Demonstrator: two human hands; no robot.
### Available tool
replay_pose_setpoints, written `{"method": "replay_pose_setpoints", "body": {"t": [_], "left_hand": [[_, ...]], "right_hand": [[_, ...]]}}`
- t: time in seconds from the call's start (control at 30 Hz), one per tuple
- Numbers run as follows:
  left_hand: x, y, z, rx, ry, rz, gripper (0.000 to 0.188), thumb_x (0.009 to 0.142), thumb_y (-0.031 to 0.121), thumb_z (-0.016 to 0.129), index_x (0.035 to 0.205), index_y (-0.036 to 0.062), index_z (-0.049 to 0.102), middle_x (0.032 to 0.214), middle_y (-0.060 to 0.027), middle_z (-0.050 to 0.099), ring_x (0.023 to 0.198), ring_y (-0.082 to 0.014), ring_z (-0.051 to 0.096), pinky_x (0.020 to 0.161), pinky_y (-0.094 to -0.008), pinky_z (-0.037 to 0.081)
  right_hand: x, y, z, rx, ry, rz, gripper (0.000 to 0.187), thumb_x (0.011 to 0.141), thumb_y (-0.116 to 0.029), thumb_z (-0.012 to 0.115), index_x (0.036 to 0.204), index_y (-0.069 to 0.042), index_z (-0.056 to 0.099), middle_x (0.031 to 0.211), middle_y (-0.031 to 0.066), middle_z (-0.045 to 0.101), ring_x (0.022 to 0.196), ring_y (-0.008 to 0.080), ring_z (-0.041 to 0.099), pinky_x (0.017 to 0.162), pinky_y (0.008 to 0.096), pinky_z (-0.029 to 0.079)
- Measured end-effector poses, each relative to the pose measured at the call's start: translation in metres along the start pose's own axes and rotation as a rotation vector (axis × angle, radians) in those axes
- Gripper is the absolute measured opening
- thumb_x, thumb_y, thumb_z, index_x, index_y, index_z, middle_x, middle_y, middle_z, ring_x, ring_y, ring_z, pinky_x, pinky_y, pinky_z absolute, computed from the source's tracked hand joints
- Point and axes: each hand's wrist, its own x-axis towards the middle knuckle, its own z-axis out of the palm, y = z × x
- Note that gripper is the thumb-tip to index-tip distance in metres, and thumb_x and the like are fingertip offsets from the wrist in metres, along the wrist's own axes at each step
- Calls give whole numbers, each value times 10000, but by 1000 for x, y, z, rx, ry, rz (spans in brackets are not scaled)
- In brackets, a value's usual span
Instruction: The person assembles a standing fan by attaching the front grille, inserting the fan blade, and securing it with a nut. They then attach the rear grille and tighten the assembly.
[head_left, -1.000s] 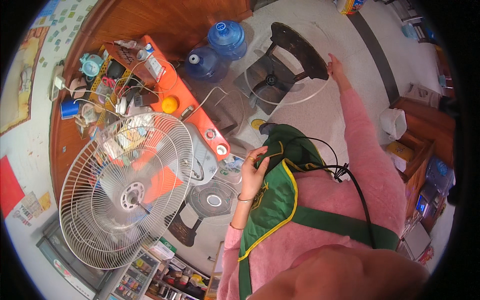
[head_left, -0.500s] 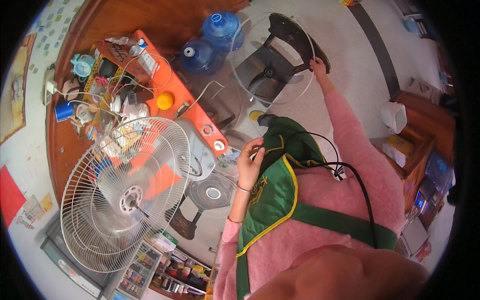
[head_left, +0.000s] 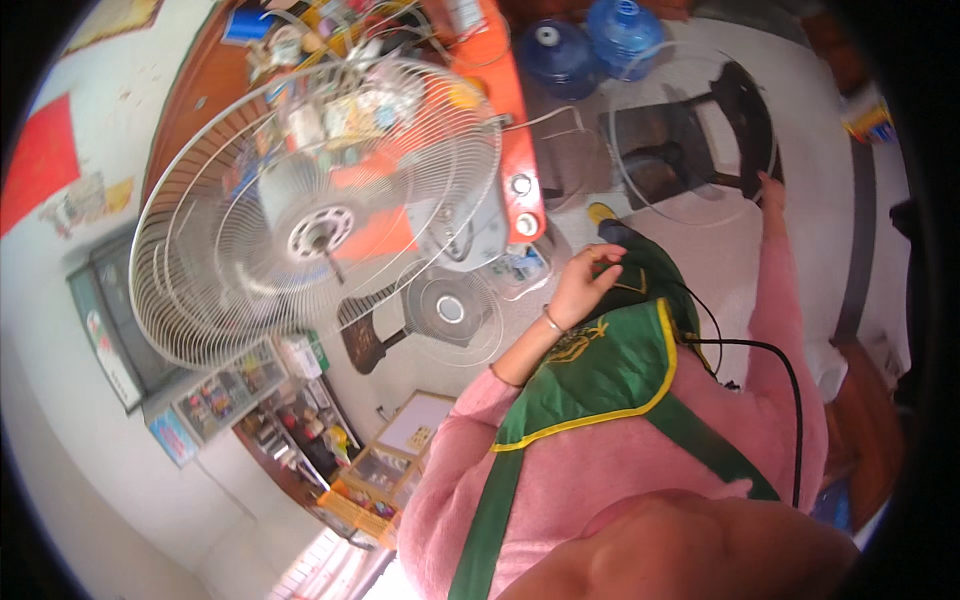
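My right hand (head_left: pixel 771 194) reaches out on the right, its fingers closed at the edge of a thin, pale round hoop (head_left: pixel 612 140). Through the hoop shows a dark wooden chair (head_left: pixel 752 115); the fingers overlap its backrest in the picture, and I cannot tell whether they touch it. My left hand (head_left: pixel 585 285) hangs in front of the green apron (head_left: pixel 610 355), fingers loosely bent, thumb apart, nothing visible in it. To the left stands a fan's wire rear grille (head_left: pixel 190 235) with a bare shaft (head_left: pixel 322 245) at its centre and no blade on it.
A round wire grille (head_left: pixel 450 335) lies over another chair (head_left: pixel 365 345). Behind the fan, an orange-edged table (head_left: pixel 520 170) carries clutter and an orange fruit (head_left: pixel 466 92). Two blue water bottles (head_left: pixel 560 65) stand on the floor. A black cable (head_left: pixel 770 352) runs across my chest.
The whole view has swung, so the fan, table and chairs sit farther right and higher. My right hand stays at the hoop's edge; my left hand keeps its loose bend.
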Motion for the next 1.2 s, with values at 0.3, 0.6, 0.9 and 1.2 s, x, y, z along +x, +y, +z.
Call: {"method": "replay_pose_setpoints", "body": {"t": [0.3, 0.6, 0.9, 1.2], "left_hand": [[-7, -5, -1, -69, 89, 20, 265, 811, 7, 617, 1075, 23, 600, 950, -70, 604, 864, -146, 587, 756, -260, 470], [-18, -17, -1, -204, 104, -134, 233, 863, 9, 576, 1096, 13, 584, 957, -29, 600, 910, -99, 571, 767, -233, 472], [-62, -7, -34, -291, 451, -95, 237, 869, 37, 585, 1104, 13, 587, 989, -22, 611, 894, -79, 558, 780, -227, 454], [-154, -10, -119, -281, 1191, 142, 188, 878, 17, 560, 1062, -4, 592, 975, -45, 616, 877, -117, 574, 773, -243, 460]], "right_hand": [[-95, -91, -60, -155, 336, 207, 604, 689, -473, 678, 1151, -94, 593, 1182, 184, 564, 1086, 352, 537, 878, 448, 449], [-246, -242, -14, 335, 166, -1072, 277, 767, -137, 625, 1033, -60, 618, 1016, 119, 598, 984, 293, 543, 867, 388, 413], [-405, -345, 106, -126, -462, -1529, 419, 797, -97, 559, 1201, -206, 548, 1223, 126, 476, 1104, 329, 496, 857, 435, 474], [-399, -355, 137, -490, -202, -1661, 276, 838, -136, 487, 1102, -129, 569, 1035, 120, 544, 986, 294, 550, 756, 408, 522]]}}
